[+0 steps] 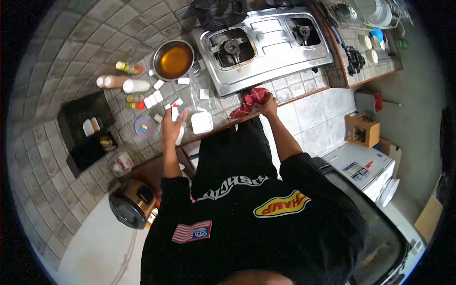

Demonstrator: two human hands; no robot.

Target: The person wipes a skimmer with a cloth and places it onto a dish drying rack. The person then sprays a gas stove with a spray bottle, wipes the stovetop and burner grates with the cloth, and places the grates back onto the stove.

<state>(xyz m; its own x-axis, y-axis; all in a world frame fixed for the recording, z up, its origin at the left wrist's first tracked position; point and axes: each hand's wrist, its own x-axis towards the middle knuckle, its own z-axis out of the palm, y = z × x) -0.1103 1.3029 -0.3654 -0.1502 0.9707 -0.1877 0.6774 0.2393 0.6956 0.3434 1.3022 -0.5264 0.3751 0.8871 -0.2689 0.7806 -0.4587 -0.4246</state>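
My left hand (172,128) is closed around a small white item (175,113) with a bit of red at its top; its exact kind is too small to make out. Several little white containers (153,99) stand just beyond it on the tiled counter. A white square tub or lid (202,123) lies to the right of that hand, near the counter's edge. My right hand (269,105) grips a red checked cloth (250,102) at the counter's front edge, below the stove. Part of the cloth hangs toward my body.
A steel gas stove (266,42) fills the back right of the counter. Beside it sits a pan of amber liquid (174,61). White bottles (136,86), a round blue-rimmed lid (144,128) and a black rack (85,118) are on the left. A dish rack (375,14) stands far right.
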